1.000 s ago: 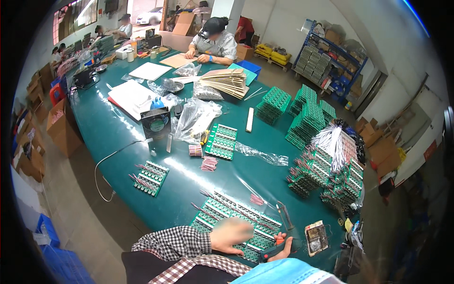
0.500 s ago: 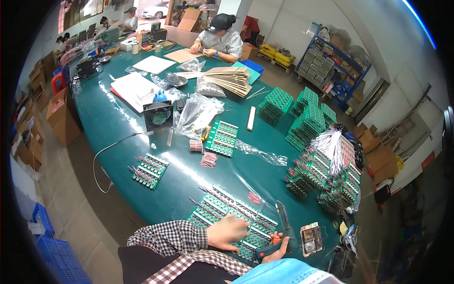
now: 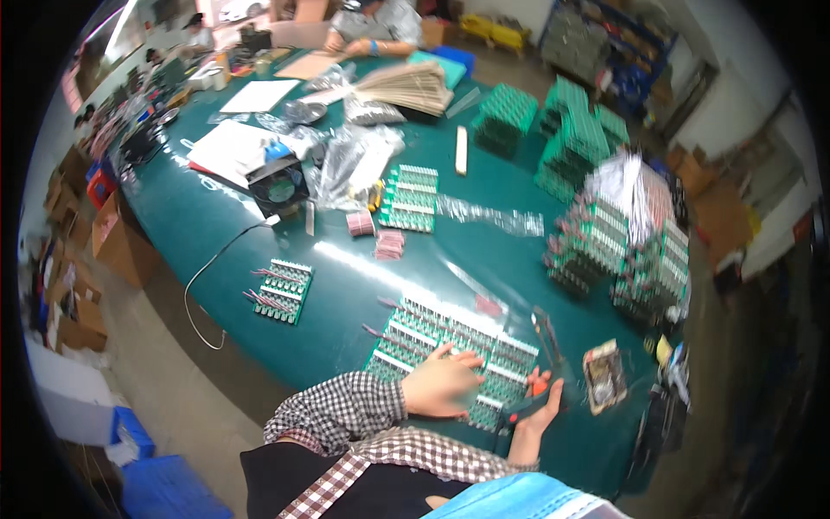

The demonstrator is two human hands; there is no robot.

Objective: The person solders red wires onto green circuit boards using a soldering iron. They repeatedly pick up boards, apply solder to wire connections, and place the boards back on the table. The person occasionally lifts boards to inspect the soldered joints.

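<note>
A block of green circuit boards point(image 3: 415, 327) with rows of pale parts lies on the table before me, dark-red wires jutting from its left side. My left hand point(image 3: 445, 385) rests palm down on the boards with its fingers partly spread. At their right end my right hand point(image 3: 543, 413) is closed around a dark, gun-shaped hand tool point(image 3: 524, 408) with an orange trigger-like part. Its working end is hard to make out. Just beyond that hand is a slim two-pronged piece point(image 3: 546, 335); whether it joins the tool, I cannot tell.
A stained, shallow box point(image 3: 605, 376) sits to the right. Wired boards point(image 3: 596, 238) and bare green boards point(image 3: 571, 138) are stacked farther off. Red wire bundles point(image 3: 389, 245), a small fan point(image 3: 277, 186) and a smaller board set point(image 3: 284, 291) lie about. A co-worker point(image 3: 376, 30) sits across.
The whole view has shifted, so the table and boards appear higher and farther right. Both hands stay at the boards, the left one still resting on them and the right still holding the tool.
</note>
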